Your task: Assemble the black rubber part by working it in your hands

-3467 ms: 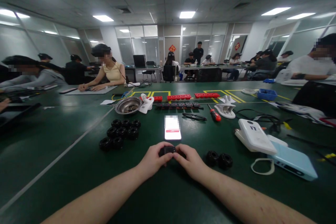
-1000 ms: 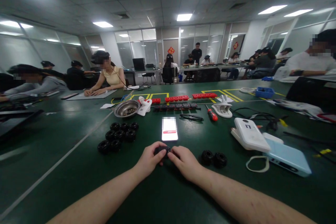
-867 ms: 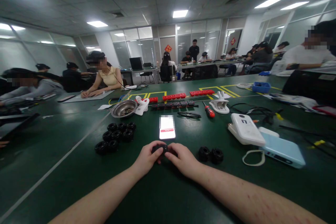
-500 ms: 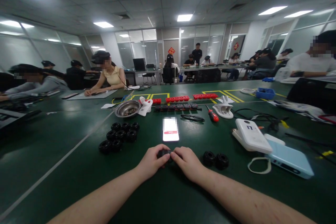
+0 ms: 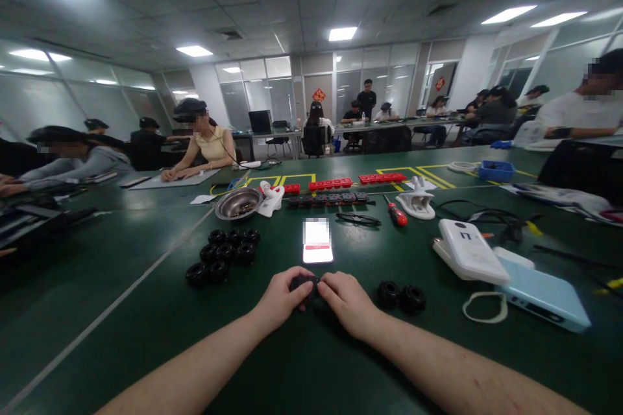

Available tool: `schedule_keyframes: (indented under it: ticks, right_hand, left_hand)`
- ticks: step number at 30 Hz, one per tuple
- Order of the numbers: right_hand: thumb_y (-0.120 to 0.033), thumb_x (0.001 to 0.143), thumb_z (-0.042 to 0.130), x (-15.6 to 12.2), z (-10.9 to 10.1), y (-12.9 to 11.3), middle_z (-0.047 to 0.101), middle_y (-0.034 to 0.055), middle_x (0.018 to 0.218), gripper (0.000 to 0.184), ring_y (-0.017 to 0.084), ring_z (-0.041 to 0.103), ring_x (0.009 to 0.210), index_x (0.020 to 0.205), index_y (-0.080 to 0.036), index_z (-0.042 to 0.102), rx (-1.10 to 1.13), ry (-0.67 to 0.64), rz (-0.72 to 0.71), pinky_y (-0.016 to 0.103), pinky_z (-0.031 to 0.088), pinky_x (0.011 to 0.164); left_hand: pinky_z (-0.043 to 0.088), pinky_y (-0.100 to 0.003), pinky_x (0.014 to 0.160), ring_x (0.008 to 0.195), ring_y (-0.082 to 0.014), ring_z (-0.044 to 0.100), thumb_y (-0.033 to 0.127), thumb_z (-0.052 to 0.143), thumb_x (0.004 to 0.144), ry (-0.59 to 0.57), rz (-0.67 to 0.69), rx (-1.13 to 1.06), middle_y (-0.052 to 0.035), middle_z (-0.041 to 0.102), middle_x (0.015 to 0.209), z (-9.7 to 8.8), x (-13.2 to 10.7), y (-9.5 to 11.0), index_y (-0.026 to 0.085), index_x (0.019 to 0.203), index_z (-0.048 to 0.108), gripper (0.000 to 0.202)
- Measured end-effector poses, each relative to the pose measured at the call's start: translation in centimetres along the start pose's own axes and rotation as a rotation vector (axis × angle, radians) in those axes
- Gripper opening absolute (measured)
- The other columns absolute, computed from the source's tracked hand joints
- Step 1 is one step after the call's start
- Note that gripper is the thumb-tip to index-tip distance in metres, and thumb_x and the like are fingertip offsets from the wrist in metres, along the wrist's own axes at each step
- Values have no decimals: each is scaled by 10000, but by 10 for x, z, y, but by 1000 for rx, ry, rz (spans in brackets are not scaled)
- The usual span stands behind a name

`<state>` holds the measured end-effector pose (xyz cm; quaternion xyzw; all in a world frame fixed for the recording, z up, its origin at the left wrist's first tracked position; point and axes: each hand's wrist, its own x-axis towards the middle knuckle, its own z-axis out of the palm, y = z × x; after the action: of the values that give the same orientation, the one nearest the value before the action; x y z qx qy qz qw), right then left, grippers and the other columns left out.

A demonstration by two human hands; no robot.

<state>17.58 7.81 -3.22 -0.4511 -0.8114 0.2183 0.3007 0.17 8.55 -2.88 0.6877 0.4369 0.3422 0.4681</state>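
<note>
Left hand (image 5: 281, 298) and right hand (image 5: 346, 301) both pinch one small black rubber wheel (image 5: 302, 283) just below the lit white phone (image 5: 317, 241); bare green bench (image 5: 121, 285) left of it.

So all you can see of me here is my two forearms and hands coming in from the bottom of the shot. Both arms are bare right down to the frame edge, no sleeves showing at all. My left hand (image 5: 281, 299) has nothing on it, no ring, no watch, no glove, and the wrist is plain too. Same deal with my right hand (image 5: 346, 300), bare fingers and a bare wrist. The right forearm has a few small reddish scratch marks scattered along it closer to the elbow end. Nails look short, though they're too small to say more.
</note>
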Motion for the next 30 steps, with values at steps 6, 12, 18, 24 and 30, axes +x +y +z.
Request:
schedule_keyframes:
  ticks: [6,12,18,24,30]
  right_hand:
    - [-344,785,547,-2,-1,-2,533,-7,674,181,123,456,622,741,-168,533,27,-10,19,225,295,545]
    - [-364,866,412,-3,-4,-3,569,9,729,244,136,483,680,799,-179,558,21,14,9,237,323,598]
    - [-335,862,416,1,0,0,535,6,647,292,139,470,641,670,-164,554,-1,-13,12,250,325,599]
    - [-299,819,505,1,0,-1,574,19,767,155,148,493,696,893,-174,559,17,-23,11,252,354,624]
    - [-354,880,374,0,-1,-2,546,9,671,313,141,479,651,717,-164,562,13,-15,-3,255,338,606]
  left_hand:
    - [449,-256,522,572,-118,539,396,491,785,-34,-31,15,-46,580,835,-1,-1,6,130,961,559,326]
    - [444,-250,519,567,-122,530,394,495,781,-44,2,36,-21,556,727,-1,-2,10,114,892,562,308]
    - [444,-247,526,555,-110,530,377,516,768,-61,-3,61,-20,554,759,-1,-1,6,132,986,550,330]
    - [422,-221,494,529,-91,505,383,492,780,-50,-9,-27,-19,553,779,-3,1,2,133,941,551,303]
    - [424,-219,497,539,-98,503,366,499,774,-47,-8,64,-7,530,738,-1,-5,10,129,937,549,292]
